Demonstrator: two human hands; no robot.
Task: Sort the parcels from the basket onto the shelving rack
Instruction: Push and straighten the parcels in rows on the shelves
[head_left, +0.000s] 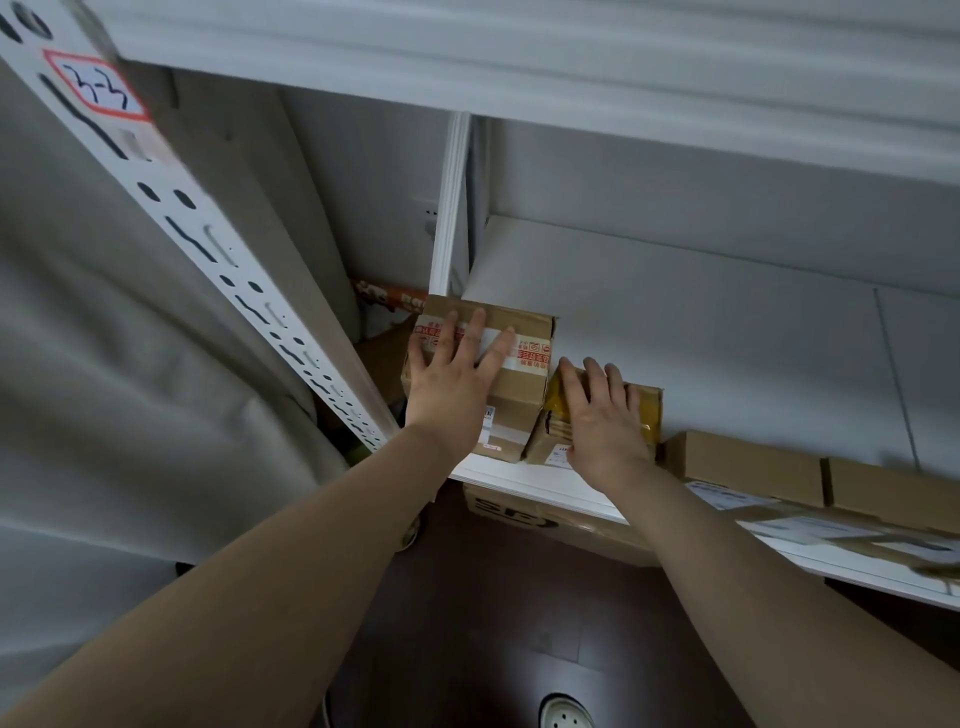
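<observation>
Shelf (675, 338) bears taped box (514, 410) at its seven o'clock corner, small box (649, 410) at its three o'clock; left hand (452, 384) flat on former, right hand (602, 421) flat on latter; likely pushing both inward.

Single head camera, looking forward-down, close to shelf (675, 338).

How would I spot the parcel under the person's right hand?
On the white shelf, go to its front left end by the perforated post, where two boxes sit side by side. It is the right box, under the right hand: lower than its neighbour and wrapped in yellowish tape, not red-printed white tape.
</observation>
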